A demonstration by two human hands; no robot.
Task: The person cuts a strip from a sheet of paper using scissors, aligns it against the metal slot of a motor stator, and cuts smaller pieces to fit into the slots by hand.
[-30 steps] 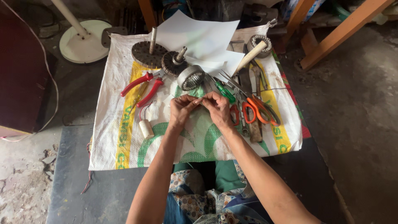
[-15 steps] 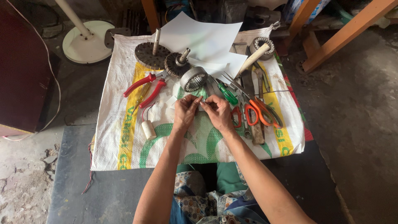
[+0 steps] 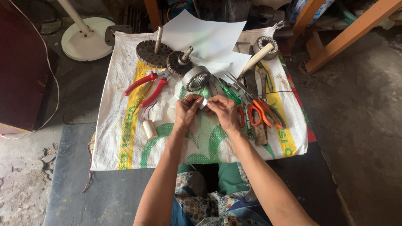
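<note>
With tools fanned out on the sack (image 3: 125, 125) within reach, left hand (image 3: 187, 109) and right hand (image 3: 222, 111) pinch a paper slip (image 3: 203, 103) between fingertips, beside the stator (image 3: 196, 78).

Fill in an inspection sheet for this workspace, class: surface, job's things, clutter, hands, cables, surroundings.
Surface: white woven sack printed green and yellow, spread on the floor.
Job's things: small white paper strip, pinched between both hands.
Clutter: red-handled pliers, orange-handled scissors, round metal stator, white paper sheets.
Hands: left hand and right hand meet at the strip.
Cables: white cord on the floor.
Surroundings: white round fan base, wooden legs.
</note>
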